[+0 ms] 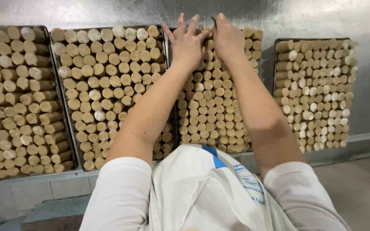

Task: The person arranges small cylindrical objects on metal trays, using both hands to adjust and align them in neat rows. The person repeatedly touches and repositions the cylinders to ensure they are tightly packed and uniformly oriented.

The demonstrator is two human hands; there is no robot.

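Both my arms reach forward over a dark metal tray packed with upright tan cylinders, their round cut ends facing me. My left hand rests near the tray's far edge with its fingers spread, touching the tops of the cylinders. My right hand lies just beside it at the far edge, fingers curled, pinching a small dark item at its fingertips; what that item is cannot be made out. The two hands almost touch.
Three more trays of the same tan cylinders stand alongside: one at far left, one next to it, one at right. All lean on a steel surface. A tiled ledge and grey floor lie below. I wear a white apron.
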